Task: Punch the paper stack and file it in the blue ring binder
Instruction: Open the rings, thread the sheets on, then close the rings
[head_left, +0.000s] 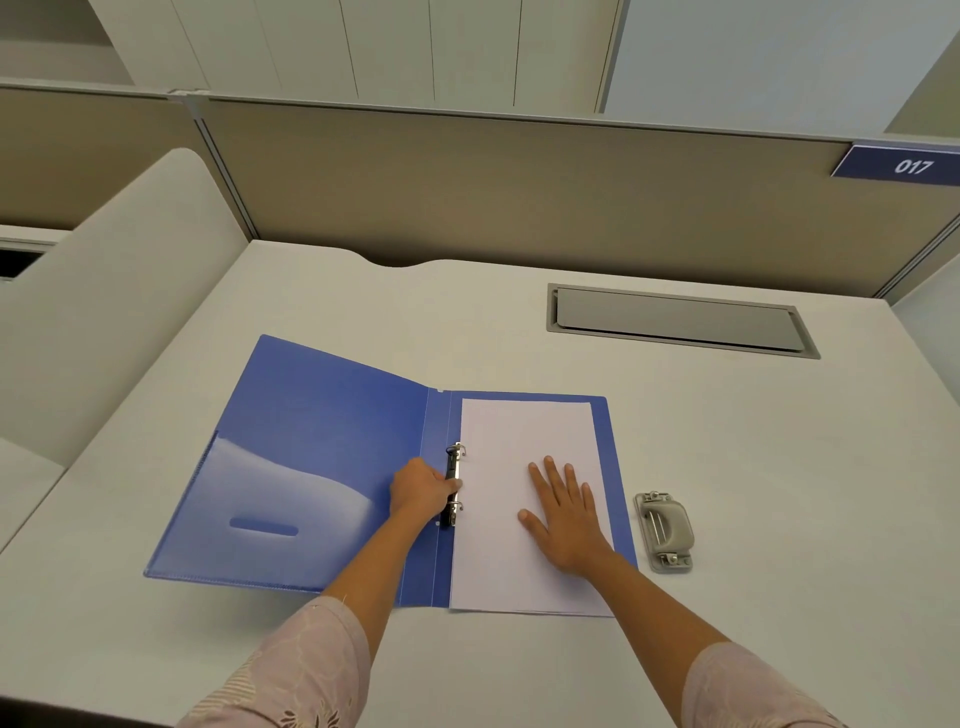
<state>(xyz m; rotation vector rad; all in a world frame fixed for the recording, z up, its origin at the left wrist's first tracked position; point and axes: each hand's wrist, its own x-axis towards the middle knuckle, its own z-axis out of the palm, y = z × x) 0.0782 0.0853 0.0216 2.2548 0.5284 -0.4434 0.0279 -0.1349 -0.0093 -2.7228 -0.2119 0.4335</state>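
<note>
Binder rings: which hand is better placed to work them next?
Left, probably. The left hand grips the rings, while the right hand lies flat on the paper, farther from them.

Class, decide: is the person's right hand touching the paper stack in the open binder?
Touching. The head view shows the right hand lying flat, fingers spread, on the paper stack in the blue ring binder, with no gap visible.

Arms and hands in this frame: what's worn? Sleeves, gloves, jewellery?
Bare left hand and right hand: no gloves, rings or watch visible. The left sleeve and right sleeve are pale pink with a faint leafy pattern, ending near the elbows.
</note>
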